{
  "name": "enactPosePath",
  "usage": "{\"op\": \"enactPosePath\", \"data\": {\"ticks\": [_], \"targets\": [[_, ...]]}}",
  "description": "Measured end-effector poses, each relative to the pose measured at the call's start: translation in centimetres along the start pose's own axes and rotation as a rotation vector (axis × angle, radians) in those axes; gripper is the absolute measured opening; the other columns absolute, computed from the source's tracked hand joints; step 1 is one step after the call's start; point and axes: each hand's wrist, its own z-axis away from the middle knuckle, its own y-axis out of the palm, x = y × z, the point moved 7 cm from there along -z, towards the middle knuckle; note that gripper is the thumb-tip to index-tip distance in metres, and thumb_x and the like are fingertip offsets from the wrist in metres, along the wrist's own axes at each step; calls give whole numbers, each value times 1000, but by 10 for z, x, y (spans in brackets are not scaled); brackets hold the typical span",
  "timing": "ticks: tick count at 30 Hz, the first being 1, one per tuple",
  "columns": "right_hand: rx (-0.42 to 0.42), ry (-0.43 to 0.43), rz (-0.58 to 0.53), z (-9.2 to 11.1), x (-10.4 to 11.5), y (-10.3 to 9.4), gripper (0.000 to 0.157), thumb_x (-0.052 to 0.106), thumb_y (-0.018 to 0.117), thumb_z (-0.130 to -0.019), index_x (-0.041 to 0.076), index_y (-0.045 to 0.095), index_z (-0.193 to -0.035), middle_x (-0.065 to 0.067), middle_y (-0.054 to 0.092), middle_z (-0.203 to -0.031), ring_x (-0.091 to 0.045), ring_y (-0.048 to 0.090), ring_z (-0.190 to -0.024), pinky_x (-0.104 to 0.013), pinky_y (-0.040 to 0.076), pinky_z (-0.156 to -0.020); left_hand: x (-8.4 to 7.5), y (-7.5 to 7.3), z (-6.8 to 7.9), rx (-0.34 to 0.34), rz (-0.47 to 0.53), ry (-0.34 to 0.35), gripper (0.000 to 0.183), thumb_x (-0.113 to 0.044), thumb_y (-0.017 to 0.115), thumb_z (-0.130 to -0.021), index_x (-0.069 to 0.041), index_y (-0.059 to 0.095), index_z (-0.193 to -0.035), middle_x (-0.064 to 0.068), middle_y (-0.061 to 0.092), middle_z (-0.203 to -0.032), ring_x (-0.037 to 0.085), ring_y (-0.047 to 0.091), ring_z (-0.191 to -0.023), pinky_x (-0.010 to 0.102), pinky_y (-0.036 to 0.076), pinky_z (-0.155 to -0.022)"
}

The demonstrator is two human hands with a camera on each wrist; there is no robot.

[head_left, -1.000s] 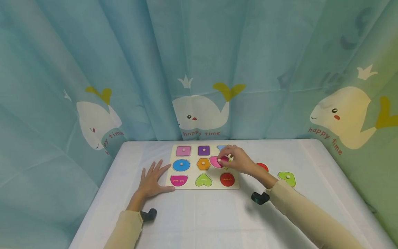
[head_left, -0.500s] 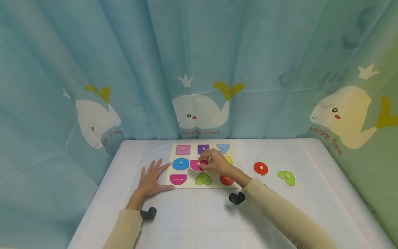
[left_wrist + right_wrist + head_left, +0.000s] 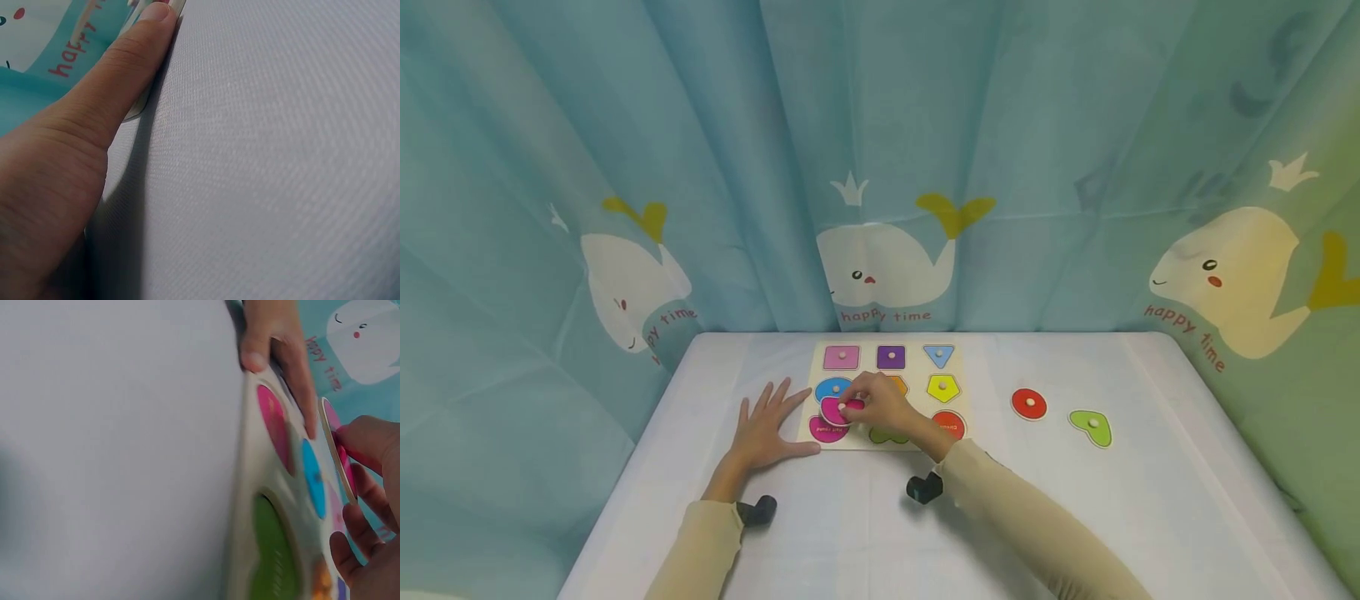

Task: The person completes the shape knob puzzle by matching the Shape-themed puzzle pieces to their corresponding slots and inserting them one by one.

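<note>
My right hand [image 3: 883,406] pinches a pink half-round puzzle piece [image 3: 831,409] by its small knob. The piece is held above the wooden shape board [image 3: 917,367], overlapping the blue oval [image 3: 829,387] and the pink half-round recess [image 3: 826,431] in the head view. From the right wrist, that piece [image 3: 339,450] shows edge-on, raised off the board. My left hand [image 3: 763,435] lies with fingers spread at the board's left side. Its thumb [image 3: 134,50] presses along the front corner of the board, and the forefinger reaches the left edge.
To the right of the board lie a red circle piece [image 3: 1029,404] and a green heart piece [image 3: 1091,428]. Knobbed shapes such as a yellow pentagon [image 3: 943,388] and a blue triangle [image 3: 938,356] sit in the board. A whale-printed curtain [image 3: 1037,167] surrounds the white table [image 3: 850,525].
My right hand has carried the pink half-round piece leftward across the board, from near the yellow pentagon to the left front part. The left hand stays in place.
</note>
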Motion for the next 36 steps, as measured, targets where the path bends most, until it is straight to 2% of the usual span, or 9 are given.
{"op": "enactPosePath", "data": {"ticks": [4,10,16,22,31,36], "targets": [[13,10,-8,-2,-2,15,13,15,83,-87,11,82,-99,2,74,-98,-15,60,-92,-26,50,-81,0,0,0,6,-8,1,102,-66,80,-74,-23,42,-158,19,20,-169,49,7,-154,77,-4,-115],[2,23,25,-4,-4,26,14,17,83,-88,13,83,-101,4,76,-98,-12,60,-93,-31,43,-89,0,1,-1,4,-3,7,102,-67,80,-74,-23,42,-158,19,19,-169,49,7,-155,77,-5,-114],[-23,9,84,-4,-4,34,9,19,83,-87,17,83,-96,7,76,-96,-11,56,-91,-31,41,-83,3,2,-1,-10,2,16,101,-66,80,-74,-23,43,-158,19,20,-169,48,7,-155,77,-5,-115],[-42,10,135,0,-3,39,7,20,82,-87,18,83,-93,5,75,-100,-16,55,-98,-33,41,-86,4,3,0,-10,8,11,100,-64,81,-74,-24,43,-157,18,20,-169,47,7,-155,76,-5,-115],[-44,23,148,0,-6,42,4,22,82,-85,20,83,-88,3,73,-102,-20,55,-106,-41,42,-95,4,2,-1,-13,11,12,101,-64,81,-74,-24,42,-158,18,20,-170,47,7,-155,76,-4,-115],[-40,45,153,1,-8,42,5,24,82,-85,21,83,-89,3,71,-105,-19,52,-103,-41,42,-94,3,1,-1,-15,14,15,100,-64,82,-74,-24,43,-158,19,20,-169,48,7,-155,76,-5,-115]]}}
